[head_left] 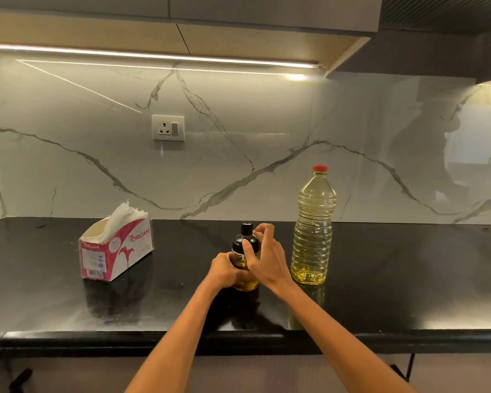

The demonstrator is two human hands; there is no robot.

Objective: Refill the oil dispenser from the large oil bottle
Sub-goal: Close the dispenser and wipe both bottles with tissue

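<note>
Starting on the opening step, by the look of it: left hand (224, 269) wrapped round the glass body of the small clear oil dispenser with the black cap (245, 251), steadying it upright on the glossy black stone counter (408, 279); right hand (264, 255) curled over the black cap, thumb on the near side and fingers round the far side, apparently set to twist or lift it. Cap seemingly in place on the dispenser, so nothing poured yet. Some yellow oil visible low in the dispenser, partly hidden by the hands, level hard to judge.

Standing just right of the dispenser, near but apart from the right hand: tall ribbed clear plastic bottle of pale yellow oil with a red screw cap (313, 228), cap on, untouched, oil reaching roughly to its middle. Left to do: dispenser cap off, red cap off, pour, both closed again.

Sitting well to the left: pink and white cardboard tissue box (116, 248), white tissues sticking out of the top, handy for drips. Mounted on the far marble-patterned wall: white socket plate (168, 127). Nothing between dispenser and bottle to block the pour.
</note>
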